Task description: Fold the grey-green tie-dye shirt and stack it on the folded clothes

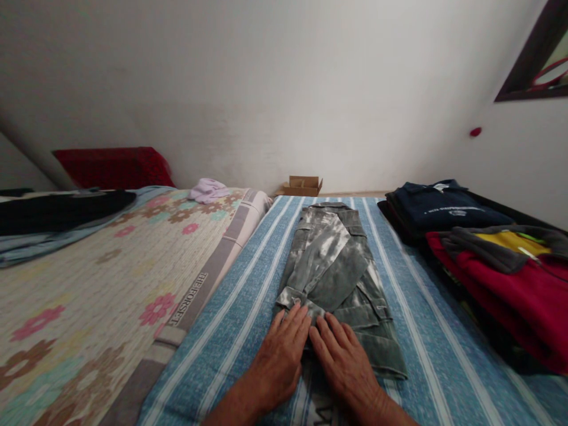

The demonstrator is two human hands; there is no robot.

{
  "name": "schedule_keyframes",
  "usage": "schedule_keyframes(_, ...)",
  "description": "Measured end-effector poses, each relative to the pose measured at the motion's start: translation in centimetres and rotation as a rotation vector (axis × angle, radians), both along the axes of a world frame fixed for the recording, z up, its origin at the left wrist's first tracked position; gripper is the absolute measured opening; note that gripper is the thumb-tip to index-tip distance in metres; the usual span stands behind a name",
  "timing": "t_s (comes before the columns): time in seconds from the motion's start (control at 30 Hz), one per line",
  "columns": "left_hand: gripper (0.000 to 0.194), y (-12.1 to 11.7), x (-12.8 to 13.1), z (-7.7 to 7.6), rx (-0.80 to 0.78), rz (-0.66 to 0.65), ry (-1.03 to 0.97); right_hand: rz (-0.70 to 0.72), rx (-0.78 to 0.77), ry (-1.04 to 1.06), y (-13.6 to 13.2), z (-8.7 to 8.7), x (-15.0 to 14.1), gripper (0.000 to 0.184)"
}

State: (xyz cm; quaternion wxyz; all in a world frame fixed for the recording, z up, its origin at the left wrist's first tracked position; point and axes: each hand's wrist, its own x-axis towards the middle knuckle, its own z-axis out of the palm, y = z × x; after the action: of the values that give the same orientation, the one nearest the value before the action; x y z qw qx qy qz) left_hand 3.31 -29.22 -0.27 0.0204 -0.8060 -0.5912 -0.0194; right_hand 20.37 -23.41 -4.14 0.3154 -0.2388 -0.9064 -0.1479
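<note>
A grey-green tie-dye jacket (326, 266) lies on the blue striped sheet, its sides and sleeves folded inward into a long narrow shape. Its collar is at the far end, and the hem is nearest me. My left hand (281, 352) rests flat on the near left part, fingertips by a buttoned cuff (291, 300). Close beside it, my right hand (344, 355) lies flat across the near middle of the jacket. Both hands have their fingers stretched out and press on the cloth without gripping it. They hide part of the near hem.
Folded clothes stand at the right: a navy top (444, 207) and a red and grey garment (510, 290). Left is a flowered bed cover (115, 290) with dark clothes (66, 212), a lilac cloth (208, 190) and a red bundle (115, 167). A cardboard box (305, 186) sits by the wall.
</note>
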Motion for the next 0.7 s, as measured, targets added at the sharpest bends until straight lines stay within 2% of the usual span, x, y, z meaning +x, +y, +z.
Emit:
schedule_keyframes(0.2, 0.076, 0.0, 0.5, -1.6, 0.141, 0.016, 0.044, -0.090, -0.027, -0.046, -0.4, 0.3, -0.2, 0.034)
schedule_keyframes(0.33, 0.073, 0.1, 0.7, -2.0, 0.211, 0.026, 0.067, -0.130, -0.065, -0.047, -0.4, 0.0, -0.3, 0.034)
schedule_keyframes(0.5, 0.073, 0.2, 0.7, -1.9, 0.241, 0.035, 0.070, -0.080, -0.120, -0.091, 0.3, -0.2, 0.2, 0.036)
schedule_keyframes(0.7, 0.070, 0.5, 0.8, -2.1, 0.270, 0.028, 0.119, -0.045, -0.163, -0.115, 0.8, 0.6, 0.4, 0.037)
